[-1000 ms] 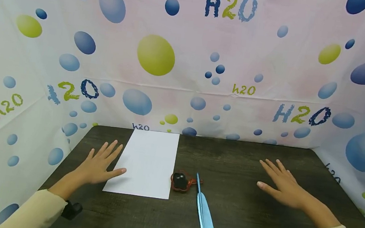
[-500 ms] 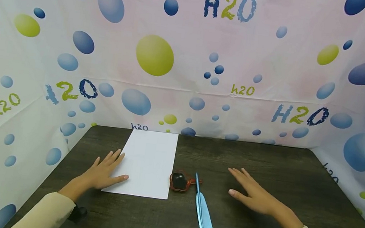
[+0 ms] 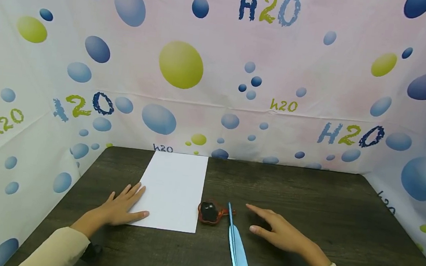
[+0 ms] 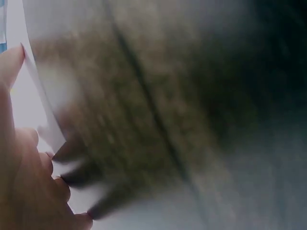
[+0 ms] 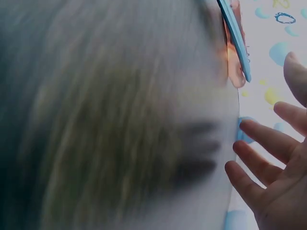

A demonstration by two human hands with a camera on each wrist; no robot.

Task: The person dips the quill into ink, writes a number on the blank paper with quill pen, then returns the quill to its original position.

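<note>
1. Now, judging the step in hand as reaching for the feather pen (image 3: 236, 249), I'd bring the right hand (image 3: 281, 230) in low from the side and pinch the slim bare shaft between thumb and forefinger, sparing the vane.
2. I'd raise that shaft straight up first: it lies across the handle of the orange flower-shaped holder (image 3: 209, 211), and dragging could pull both along.
3. I'd have the left hand (image 3: 121, 208) press flat and lightly, so the paper (image 3: 175, 181) cannot skid.
4. On my feed the left hand is spread, gripping nothing, over the paper's left edge.
5. The right hand is empty too, fingers extended, seemingly just above the worktop (image 3: 310, 185).
6. The pen lies between the hands, just left of the right fingertips, untouched.
</note>
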